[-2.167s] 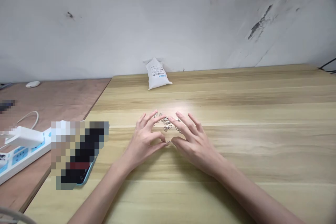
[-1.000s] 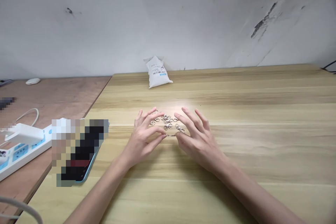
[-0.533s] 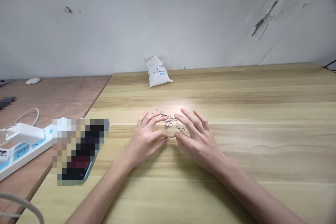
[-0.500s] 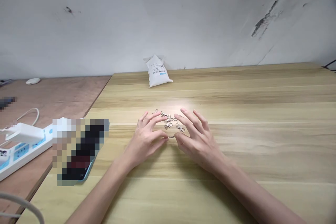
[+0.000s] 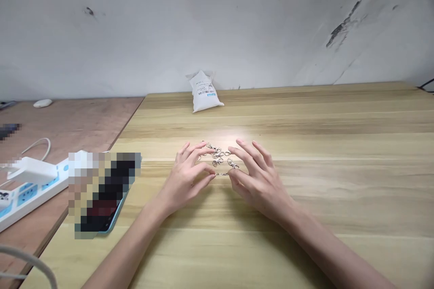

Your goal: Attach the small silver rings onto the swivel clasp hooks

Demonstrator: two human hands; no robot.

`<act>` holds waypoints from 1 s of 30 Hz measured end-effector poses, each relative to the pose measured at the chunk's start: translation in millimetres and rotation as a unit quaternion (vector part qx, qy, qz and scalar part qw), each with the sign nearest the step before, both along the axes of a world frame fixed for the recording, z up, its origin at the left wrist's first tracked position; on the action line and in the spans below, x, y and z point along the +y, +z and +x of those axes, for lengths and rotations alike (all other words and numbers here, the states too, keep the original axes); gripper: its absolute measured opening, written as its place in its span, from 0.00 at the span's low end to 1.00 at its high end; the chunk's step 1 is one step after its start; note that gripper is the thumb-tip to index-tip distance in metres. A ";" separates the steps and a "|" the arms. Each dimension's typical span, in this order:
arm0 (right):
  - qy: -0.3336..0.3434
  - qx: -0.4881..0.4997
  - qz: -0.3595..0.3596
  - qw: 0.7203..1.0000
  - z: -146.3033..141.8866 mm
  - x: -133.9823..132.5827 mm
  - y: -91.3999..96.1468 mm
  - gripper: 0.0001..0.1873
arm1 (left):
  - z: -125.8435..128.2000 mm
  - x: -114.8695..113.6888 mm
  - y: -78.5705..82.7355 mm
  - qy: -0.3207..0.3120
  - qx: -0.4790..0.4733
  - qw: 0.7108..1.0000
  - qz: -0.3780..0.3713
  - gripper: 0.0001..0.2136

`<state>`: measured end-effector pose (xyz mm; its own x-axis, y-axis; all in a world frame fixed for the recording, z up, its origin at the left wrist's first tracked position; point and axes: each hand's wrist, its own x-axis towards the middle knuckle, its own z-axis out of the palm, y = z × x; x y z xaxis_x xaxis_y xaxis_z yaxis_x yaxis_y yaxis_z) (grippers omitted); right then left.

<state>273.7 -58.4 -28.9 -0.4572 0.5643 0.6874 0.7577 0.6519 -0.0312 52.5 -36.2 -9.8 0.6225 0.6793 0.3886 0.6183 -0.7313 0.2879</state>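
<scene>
Between my two hands a small silver swivel clasp point(image 5: 222, 174) is held level, just above the wooden tabletop. My left hand point(image 5: 188, 174) pinches its left end between thumb and index finger, with the other fingers reaching forward. At its right end, my right hand point(image 5: 256, 178) grips it in the same way; the fingertips partly cover it. Several more silver swivel clasps with key rings point(image 5: 217, 155) lie in a loose cluster beyond the pinched fingers. A single clasp point(image 5: 233, 164) rests close to my right index finger.
A white plastic packet point(image 5: 204, 92) with a printed label stands near the wall. On the left lie a phone point(image 5: 110, 198), partly blurred out, and a white power strip point(image 5: 40, 189) with a plugged-in charger point(image 5: 34, 170). A grey cable point(image 5: 30, 257) curves at the lower left.
My hands have drawn slightly apart, so more of the held clasp shows between the fingertips. The clasps lying on the table stay where they were.
</scene>
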 end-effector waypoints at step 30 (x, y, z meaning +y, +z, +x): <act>0.028 0.067 -0.024 0.997 -18.4 -11.2 -1.0 0.06 | 11.2 -6.7 1.4 0.060 -0.235 0.945 -0.221 0.03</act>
